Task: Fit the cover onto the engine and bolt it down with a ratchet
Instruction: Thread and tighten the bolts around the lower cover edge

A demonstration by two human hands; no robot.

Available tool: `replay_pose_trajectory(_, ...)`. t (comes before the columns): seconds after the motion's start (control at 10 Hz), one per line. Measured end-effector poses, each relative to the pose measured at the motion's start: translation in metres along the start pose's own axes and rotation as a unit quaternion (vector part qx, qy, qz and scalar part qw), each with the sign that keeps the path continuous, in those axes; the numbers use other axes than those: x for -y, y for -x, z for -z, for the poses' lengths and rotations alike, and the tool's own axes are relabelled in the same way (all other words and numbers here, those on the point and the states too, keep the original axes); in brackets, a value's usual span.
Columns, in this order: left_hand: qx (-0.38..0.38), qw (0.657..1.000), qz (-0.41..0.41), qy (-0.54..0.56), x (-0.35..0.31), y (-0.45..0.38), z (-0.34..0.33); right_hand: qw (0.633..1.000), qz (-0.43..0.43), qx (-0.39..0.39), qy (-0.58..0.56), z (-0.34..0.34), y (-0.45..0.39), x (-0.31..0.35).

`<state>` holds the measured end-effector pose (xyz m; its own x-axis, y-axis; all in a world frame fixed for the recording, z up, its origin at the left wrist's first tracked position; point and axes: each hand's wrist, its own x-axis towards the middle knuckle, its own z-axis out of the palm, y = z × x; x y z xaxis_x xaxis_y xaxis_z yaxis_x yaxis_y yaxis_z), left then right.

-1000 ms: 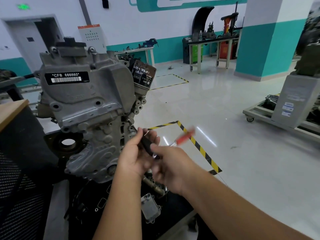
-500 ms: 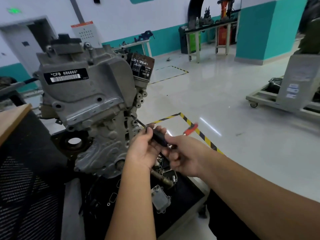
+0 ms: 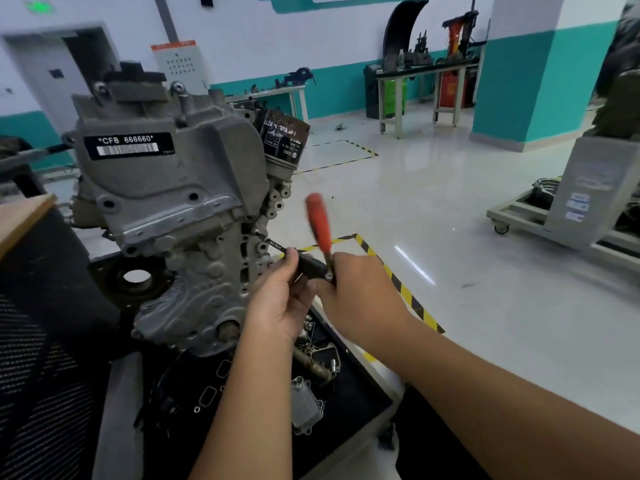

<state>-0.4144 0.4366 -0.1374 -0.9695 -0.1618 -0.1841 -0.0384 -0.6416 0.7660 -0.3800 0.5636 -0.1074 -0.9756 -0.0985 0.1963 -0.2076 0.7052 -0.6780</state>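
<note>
Glossy pale floor [image 3: 433, 188], teal-banded walls [image 3: 339, 88], workbench [image 3: 426, 69].

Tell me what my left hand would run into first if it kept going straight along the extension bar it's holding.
Most likely the engine: the left hand grips the extension bar, whose tip already sits at a bolt on the engine's side, though depth is hard to judge.

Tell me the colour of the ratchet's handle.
Red-orange, on the ratchet's handle; it shows, motion-blurred, in the head view.

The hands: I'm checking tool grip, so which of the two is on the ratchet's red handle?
The right hand holds the base of the red handle; the left hand grips the black extension bar running to the engine.
</note>
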Motion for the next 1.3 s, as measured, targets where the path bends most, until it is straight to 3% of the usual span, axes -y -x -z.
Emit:
replay_pose_trajectory(0.1, 0.047, 0.998, 0.012, 0.04, 0.003, -0.001, 0.001, 0.991, -0.02, -0.014, -0.134, -0.007, 0.004, 0.002)
replay_pose_trajectory(0.2, 0.069, 0.996, 0.031, 0.047, -0.002, 0.0, 0.005, 0.786, -0.267, 0.133, -0.541, -0.003, 0.008, 0.021)
replay_pose_trajectory(0.3, 0.043, 0.999, 0.013, 0.003, -0.002, -0.003, 0.002, 0.918, -0.178, 0.086, -0.345, -0.009, 0.005, 0.012)
replay_pose_trajectory(0.4, 0.017, 1.0, -0.02, -0.016, 0.003, -0.005, -0.002, 0.998, -0.015, -0.011, -0.058, -0.014, 0.006, -0.002)
replay_pose_trajectory(0.5, 0.042, 0.999, 0.005, 0.02, -0.001, -0.002, 0.001, 0.888, -0.188, 0.062, -0.416, -0.011, 0.007, 0.014)
replay_pose_trajectory(0.6, 0.057, 0.998, 0.012, 0.022, -0.01, 0.0, 0.008, 0.664, -0.307, 0.174, -0.66, 0.008, 0.004, 0.029)
replay_pose_trajectory(0.7, 0.049, 0.999, -0.019, 0.013, -0.007, -0.001, 0.003, 0.989, -0.047, 0.043, -0.134, 0.006, 0.004, 0.014)
replay_pose_trajectory(0.8, 0.051, 0.998, -0.025, 0.006, -0.004, 0.0, -0.001, 0.996, 0.04, -0.02, -0.076, 0.001, 0.002, 0.008)
replay_pose_trajectory(0.9, 0.078, 0.997, -0.003, 0.029, -0.007, 0.001, 0.006, 0.826, -0.219, 0.154, -0.496, 0.006, 0.001, 0.02)
replay_pose_trajectory(1.0, 0.063, 0.998, -0.022, 0.018, -0.008, 0.002, 0.006, 0.76, -0.254, 0.189, -0.567, 0.015, -0.004, 0.016)
replay_pose_trajectory(1.1, 0.017, 1.0, -0.025, 0.004, 0.001, 0.002, -0.003, 0.995, -0.037, 0.037, -0.089, 0.009, -0.002, 0.003)
replay_pose_trajectory(1.2, 0.037, 0.999, -0.008, 0.017, 0.001, 0.002, -0.001, 0.945, -0.118, 0.054, -0.3, -0.001, -0.001, 0.006)
replay_pose_trajectory(1.3, 0.068, 0.998, 0.007, 0.018, -0.007, 0.002, 0.005, 0.647, -0.348, 0.211, -0.645, 0.01, -0.001, 0.021)
